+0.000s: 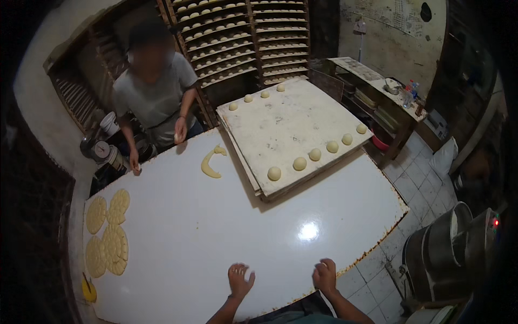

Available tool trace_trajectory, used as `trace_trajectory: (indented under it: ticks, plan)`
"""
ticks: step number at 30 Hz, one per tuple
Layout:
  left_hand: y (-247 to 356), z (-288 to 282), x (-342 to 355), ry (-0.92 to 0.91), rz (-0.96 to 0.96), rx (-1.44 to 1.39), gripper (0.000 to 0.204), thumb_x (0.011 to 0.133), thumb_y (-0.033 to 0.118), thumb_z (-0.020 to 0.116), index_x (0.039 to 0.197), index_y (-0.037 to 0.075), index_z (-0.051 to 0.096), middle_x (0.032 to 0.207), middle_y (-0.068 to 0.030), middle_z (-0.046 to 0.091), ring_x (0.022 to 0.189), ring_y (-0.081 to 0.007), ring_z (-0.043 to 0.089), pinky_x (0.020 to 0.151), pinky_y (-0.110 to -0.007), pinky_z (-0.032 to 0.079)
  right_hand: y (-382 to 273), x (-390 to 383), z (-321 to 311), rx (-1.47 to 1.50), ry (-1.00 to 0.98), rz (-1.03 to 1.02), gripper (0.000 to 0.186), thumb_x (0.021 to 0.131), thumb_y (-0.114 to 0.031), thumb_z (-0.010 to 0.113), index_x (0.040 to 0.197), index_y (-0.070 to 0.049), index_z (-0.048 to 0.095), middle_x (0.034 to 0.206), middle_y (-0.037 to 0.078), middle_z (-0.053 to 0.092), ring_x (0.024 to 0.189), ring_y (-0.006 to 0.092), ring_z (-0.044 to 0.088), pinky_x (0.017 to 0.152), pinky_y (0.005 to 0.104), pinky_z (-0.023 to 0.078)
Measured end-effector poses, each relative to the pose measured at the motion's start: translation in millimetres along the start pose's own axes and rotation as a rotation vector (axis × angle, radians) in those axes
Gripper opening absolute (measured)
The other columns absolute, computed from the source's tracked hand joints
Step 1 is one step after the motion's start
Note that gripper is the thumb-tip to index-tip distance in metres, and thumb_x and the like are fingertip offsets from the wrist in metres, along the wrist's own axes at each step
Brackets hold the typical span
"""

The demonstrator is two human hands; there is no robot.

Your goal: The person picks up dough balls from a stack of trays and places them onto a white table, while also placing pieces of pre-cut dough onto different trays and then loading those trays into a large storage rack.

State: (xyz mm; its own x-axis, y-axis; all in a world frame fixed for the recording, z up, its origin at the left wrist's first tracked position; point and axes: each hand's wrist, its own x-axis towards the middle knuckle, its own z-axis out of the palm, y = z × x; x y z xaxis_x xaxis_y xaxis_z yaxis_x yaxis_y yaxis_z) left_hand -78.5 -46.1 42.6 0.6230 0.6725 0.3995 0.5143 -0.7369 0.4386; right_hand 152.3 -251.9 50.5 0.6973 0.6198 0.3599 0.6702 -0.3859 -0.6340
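Note:
My left hand [240, 280] is low over the near part of the white worktop [205, 254], fingers bent and thumb held apart. Nothing shows in its grasp. My right hand [325, 276] is by the near right edge, its fingers loosely curled and partly hiding the palm; I see nothing held there. Beyond them, a flour-dusted board [291, 124] rests on a stack of boards. Round dough balls [299, 163] line its near side, and a few more [264, 94] sit along the far side. A curved strip of dough [208, 164] lies left of the stack.
Flattened, scored dough rounds [114, 245] lie at the left, near a yellow round tool [88, 289]. Across the table stands a co-worker [156, 92], hands at its edge. Behind are racks of dough pieces [216, 40]. A side bench [372, 75] and metal vessel [437, 248] stand right.

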Motion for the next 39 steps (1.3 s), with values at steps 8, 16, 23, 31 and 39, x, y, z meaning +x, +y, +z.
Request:
trace_trajectory:
  ticks: [8,16,23,31,39]
  plan:
    - [-51.0,26.9,53.5,0.262,-0.53,0.104,0.005,0.079,0.003,0.06,0.077,0.0,0.057,0.083,-0.0159,0.058,0.088,-0.0335,0.053,0.083,-0.042,0.042,28.0,143.3,-30.3,1.43,-0.148,1.021,0.016,0.088,-0.01,0.05,0.099,-0.002,0.059,0.096,0.01,0.056,0.087,0.0195,0.059,0.077,0.0307,0.05]
    - [-72.1,3.3,46.9,0.361,-1.091,0.262,0.016,0.074,0.001,0.063,0.086,-0.001,0.053,0.092,-0.0165,0.055,0.098,-0.0344,0.047,0.088,-0.044,0.04,-68.8,429.6,16.2,0.53,-0.447,-0.32,0.035,0.077,-0.011,0.064,0.111,-0.004,0.058,0.108,0.01,0.057,0.098,0.0226,0.056,0.083,0.0346,0.047]
    - [-13.5,45.4,23.2,0.67,-0.91,-0.068,0.027,0.078,0.001,0.064,0.102,-0.001,0.053,0.106,-0.0141,0.053,0.102,-0.0259,0.05,0.09,-0.039,0.044,-70.4,484.2,63.7,-0.2,-0.767,-0.575,0.063,0.075,-0.025,0.073,0.13,-0.007,0.048,0.143,0.014,0.037,0.128,0.0333,0.04,0.102,0.0418,0.038]
    - [17.7,-0.3,305.2,0.349,-0.517,-0.499,0.03,0.084,0.001,0.059,0.113,-0.003,0.052,0.11,-0.0125,0.055,0.106,-0.0226,0.053,0.09,-0.033,0.044,-29.0,413.6,-16.1,0.72,-0.125,-0.117,0.031,0.08,-0.007,0.059,0.111,0.0,0.057,0.122,0.016,0.054,0.108,0.0241,0.054,0.09,0.0345,0.045]
    - [32.0,19.6,422.8,-0.111,0.136,0.219,0.056,0.088,0.03,0.057,0.133,0.002,0.041,0.138,-0.017,0.041,0.133,-0.0353,0.031,0.108,-0.052,0.023,26.2,303.6,-60.8,0.695,-0.235,0.228,0.015,0.088,-0.003,0.052,0.099,0.003,0.06,0.103,0.013,0.059,0.092,0.0187,0.058,0.082,0.0312,0.048]
